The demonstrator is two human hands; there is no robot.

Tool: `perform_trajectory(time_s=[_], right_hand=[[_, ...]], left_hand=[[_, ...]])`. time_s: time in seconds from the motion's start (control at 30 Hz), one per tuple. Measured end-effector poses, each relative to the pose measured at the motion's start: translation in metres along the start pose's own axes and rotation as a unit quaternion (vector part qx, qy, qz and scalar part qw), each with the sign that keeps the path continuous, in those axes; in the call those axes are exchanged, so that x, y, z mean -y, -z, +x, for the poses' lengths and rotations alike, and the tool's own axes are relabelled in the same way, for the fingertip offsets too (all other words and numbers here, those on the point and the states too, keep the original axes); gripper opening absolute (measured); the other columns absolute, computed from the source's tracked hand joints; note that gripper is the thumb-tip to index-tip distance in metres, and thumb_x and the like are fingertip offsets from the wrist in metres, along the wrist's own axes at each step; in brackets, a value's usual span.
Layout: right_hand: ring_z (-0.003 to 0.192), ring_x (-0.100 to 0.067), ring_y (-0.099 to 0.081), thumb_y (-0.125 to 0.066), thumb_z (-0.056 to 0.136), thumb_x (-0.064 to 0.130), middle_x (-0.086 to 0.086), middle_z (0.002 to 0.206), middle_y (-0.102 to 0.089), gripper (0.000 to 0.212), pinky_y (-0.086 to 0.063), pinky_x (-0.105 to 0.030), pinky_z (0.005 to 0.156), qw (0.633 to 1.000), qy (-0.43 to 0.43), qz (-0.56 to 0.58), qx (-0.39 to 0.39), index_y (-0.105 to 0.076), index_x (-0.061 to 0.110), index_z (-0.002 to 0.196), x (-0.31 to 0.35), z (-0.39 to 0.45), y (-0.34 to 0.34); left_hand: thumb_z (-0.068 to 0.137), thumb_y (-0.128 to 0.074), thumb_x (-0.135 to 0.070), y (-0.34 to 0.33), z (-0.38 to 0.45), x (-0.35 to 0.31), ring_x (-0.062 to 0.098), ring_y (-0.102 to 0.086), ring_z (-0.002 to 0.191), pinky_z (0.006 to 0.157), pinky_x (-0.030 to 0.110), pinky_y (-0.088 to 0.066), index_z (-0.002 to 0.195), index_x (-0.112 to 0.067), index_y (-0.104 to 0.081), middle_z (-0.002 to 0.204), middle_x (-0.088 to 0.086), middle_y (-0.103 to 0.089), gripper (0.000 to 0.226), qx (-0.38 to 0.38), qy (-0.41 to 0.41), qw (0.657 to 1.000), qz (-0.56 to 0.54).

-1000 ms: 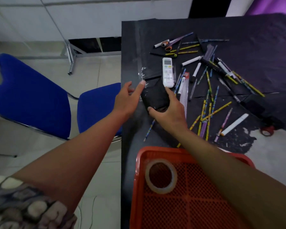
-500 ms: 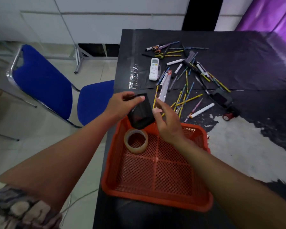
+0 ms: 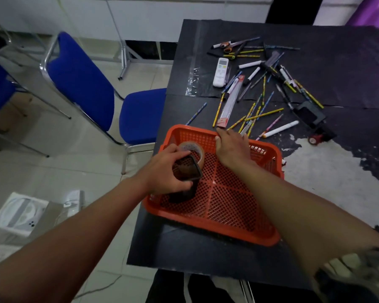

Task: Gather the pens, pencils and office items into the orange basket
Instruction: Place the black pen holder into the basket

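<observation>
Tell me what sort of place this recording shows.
Probably an office or meeting room: blue padded chairs with metal frames on a tiled floor, beside a black-covered table strewn with pencils and markers, and an air-conditioner remote.

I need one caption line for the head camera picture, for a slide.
Left hand lowers a black holder into the orange basket beside the tape roll; right hand reaches toward the pencils.

orange basket (image 3: pixel 225 213): we see open mesh, on the table's near edge | tape roll (image 3: pixel 195 149): inside, far-left corner | black holder (image 3: pixel 185 173): upright inside | pencils (image 3: pixel 258 114): scattered beyond basket
</observation>
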State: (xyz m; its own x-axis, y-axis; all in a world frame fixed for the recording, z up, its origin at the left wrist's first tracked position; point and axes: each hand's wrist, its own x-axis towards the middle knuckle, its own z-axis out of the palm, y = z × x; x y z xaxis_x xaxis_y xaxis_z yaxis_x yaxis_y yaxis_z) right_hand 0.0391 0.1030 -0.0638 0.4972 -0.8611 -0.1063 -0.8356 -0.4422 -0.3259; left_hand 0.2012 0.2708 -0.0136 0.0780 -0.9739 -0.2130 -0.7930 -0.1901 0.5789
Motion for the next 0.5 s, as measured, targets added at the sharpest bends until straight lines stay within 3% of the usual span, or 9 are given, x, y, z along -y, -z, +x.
perform_trajectory(time_s=[0.3,0.5], right_hand=[[0.119,-0.031,-0.051,-0.046,0.098,0.029,-0.007,0.125,-0.061,0.036,-0.027,-0.051,0.111,0.998,0.004,0.002,-0.055,-0.054,0.024,0.133,-0.002,0.002,-0.008],[0.122,-0.029,-0.049,-0.04,0.101,0.032,-0.005,0.128,-0.06,0.038,-0.025,-0.049,0.112,0.999,-0.007,0.008,-0.047,-0.052,0.025,0.136,-0.001,0.002,-0.005]], left_hand=[[0.062,-0.077,-0.068,-0.013,-0.013,0.011,0.01,-0.048,0.121,0.1,0.029,-0.047,0.145,-0.026,-0.04,0.137,-0.009,-0.041,0.1,0.021,-0.075,0.994,0.076],[0.06,-0.07,-0.083,-0.004,0.004,-0.001,0.009,-0.045,0.128,0.101,0.029,-0.044,0.145,-0.027,-0.043,0.144,-0.011,-0.043,0.105,-0.001,-0.099,0.99,0.098]])
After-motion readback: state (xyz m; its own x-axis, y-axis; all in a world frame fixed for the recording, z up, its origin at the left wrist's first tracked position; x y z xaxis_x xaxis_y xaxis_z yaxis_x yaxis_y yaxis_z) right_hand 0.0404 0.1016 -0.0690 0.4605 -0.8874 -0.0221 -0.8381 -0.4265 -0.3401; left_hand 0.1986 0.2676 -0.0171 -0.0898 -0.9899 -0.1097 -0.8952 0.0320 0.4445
